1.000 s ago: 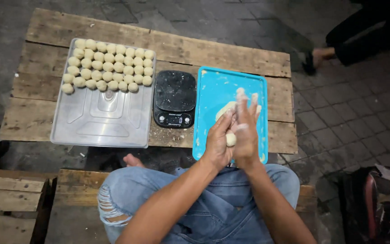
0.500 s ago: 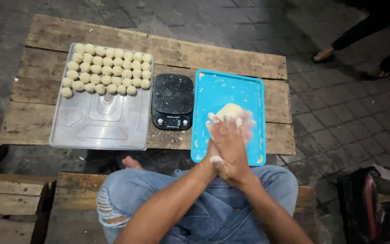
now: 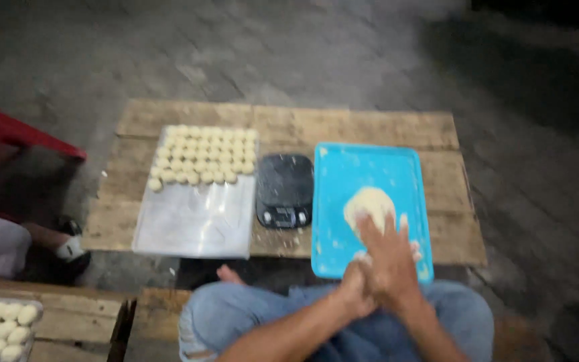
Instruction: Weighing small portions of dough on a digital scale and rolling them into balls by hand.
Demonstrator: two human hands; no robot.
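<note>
The person wears light blue jeans (image 3: pixel 249 322) with a ripped spot at one knee. Both arms are bare, with no sleeves showing. One bare foot (image 3: pixel 230 274) peeks out near the jeans.

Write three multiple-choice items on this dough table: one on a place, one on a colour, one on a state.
1. Where does the black scale stand?
A. Between the metal tray and the blue tray
B. On the blue tray
C. On the ground

2. What colour is the tray under the dough lump?
A. Red
B. Blue
C. White

3. How are the left hand and right hand placed?
A. Far apart
B. Resting on the scale
C. Pressed together over the blue tray's near edge

Answers: 1 A, the scale sits on the wooden table with a tray at each side. 2 B, the lump lies on bright blue. 3 C, the palms meet just in front of the lump.
</note>
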